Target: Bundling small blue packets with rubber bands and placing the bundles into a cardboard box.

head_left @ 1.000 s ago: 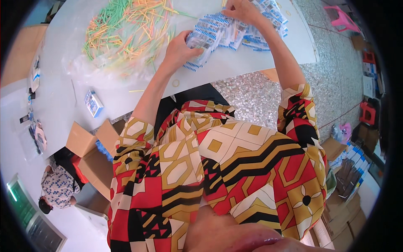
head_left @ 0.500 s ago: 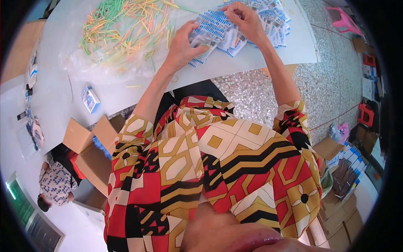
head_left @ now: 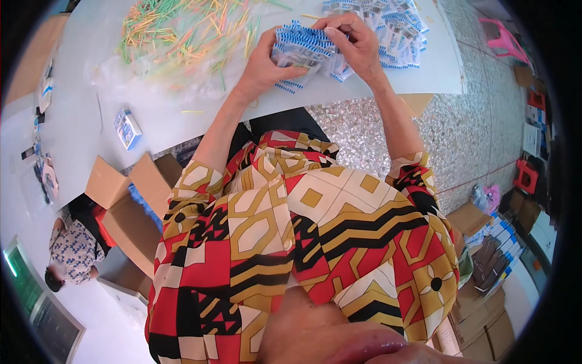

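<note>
Several small clear packets with blue striped edges (head_left: pixel 301 48) are bunched upright between my hands over the table. My left hand (head_left: pixel 262 71) is curled round the near left side of this bunch, its thumb across the front. At the bunch's upper right, my right hand (head_left: pixel 356 50) has its fingers bent and its thumb and forefinger at the edge of the packets. More of the same packets (head_left: pixel 403 37) lie in an overlapping heap beyond and beside my right hand. A few poke out beneath the bunch.
Loose thin sticks (head_left: pixel 200 27), green, yellow and orange, are spread on clear plastic sheeting (head_left: pixel 163 79) at the left. A small blue-and-white box (head_left: pixel 128 129) stands near the front edge of the white table (head_left: pixel 79 121). Below it is an open carton (head_left: pixel 124 224). A person (head_left: pixel 73 252) is at far left.
The fanned packets have been drawn into a tighter, more upright bunch. My right hand has come slightly nearer, and its fingers have shifted along the bunch's top edge.
</note>
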The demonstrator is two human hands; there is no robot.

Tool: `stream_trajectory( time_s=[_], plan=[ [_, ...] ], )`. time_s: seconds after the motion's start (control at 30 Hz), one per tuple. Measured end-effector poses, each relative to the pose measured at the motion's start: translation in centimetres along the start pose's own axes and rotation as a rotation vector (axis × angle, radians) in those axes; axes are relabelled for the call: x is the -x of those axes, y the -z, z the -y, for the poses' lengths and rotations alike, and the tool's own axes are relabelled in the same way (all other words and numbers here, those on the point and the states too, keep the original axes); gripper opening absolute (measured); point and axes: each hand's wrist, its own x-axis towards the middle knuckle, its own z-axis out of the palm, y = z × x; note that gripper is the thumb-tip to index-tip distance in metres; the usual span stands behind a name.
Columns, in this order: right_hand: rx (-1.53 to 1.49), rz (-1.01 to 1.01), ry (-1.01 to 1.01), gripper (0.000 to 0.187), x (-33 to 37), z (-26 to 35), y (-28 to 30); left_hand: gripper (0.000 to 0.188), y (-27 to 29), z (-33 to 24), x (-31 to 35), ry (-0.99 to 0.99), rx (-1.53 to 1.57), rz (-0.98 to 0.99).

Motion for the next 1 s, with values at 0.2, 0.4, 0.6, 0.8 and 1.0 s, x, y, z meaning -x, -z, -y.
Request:
stream_trajectory(
  time_s=[0.2,0.4,0.6,0.8,1.0],
  plan=[
    [0.095,0.013,0.124,0.010,0.0,1.3,-1.8,0.076,-0.5,-1.6,0.3,-0.017,0.193,0.062],
    [-0.015,-0.139,0.120,0.021,-0.5,2.2,-2.8,0.054,-1.3,-0.8,0.4,-0.010,0.088,-0.034],
    [-0.394,-0.198,-0.037,0.032,1.8,2.3,-2.1,0.053,-1.9,-0.6,0.9,-0.031,0.100,-0.110],
    [-0.246,0.010,-0.334,0.075,6.1,1.8,-1.7,0.063,-1.3,-0.2,1.2,-0.042,0.033,-0.062],
    [-0.067,0.097,-0.375,0.087,5.1,1.6,-3.9,0.086,-1.9,0.0,2.0,-0.043,0.207,-0.036]
  ],
)
